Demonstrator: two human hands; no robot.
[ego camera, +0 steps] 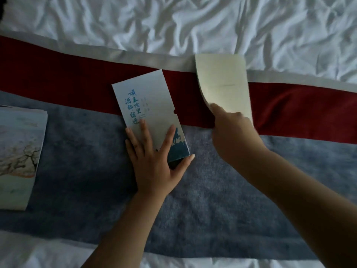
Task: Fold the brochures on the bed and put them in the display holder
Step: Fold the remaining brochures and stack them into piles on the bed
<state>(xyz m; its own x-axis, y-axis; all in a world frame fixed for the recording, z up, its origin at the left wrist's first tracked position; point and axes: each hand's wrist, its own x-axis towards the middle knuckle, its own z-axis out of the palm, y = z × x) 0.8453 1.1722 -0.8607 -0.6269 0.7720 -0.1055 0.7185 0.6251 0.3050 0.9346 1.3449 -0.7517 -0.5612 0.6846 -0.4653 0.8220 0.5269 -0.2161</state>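
A pale blue brochure (144, 105) with blue Chinese lettering and a dark horseman picture lies on the bed runner, its cover panel folded flat. My left hand (154, 157) presses on its lower part with straight, spread fingers. My right hand (233, 130) pinches the lower edge of a cream-coloured panel (224, 82), which is lifted and curved to the right of the cover. Whether that panel joins the blue brochure is hidden by my hands. No display holder is in view.
A stack of unfolded brochures (19, 149) with a pale landscape print lies at the left edge. The runner has a red band (77, 78) and a blue-grey band (193, 209). Crumpled white sheets (173, 22) cover the far side of the bed.
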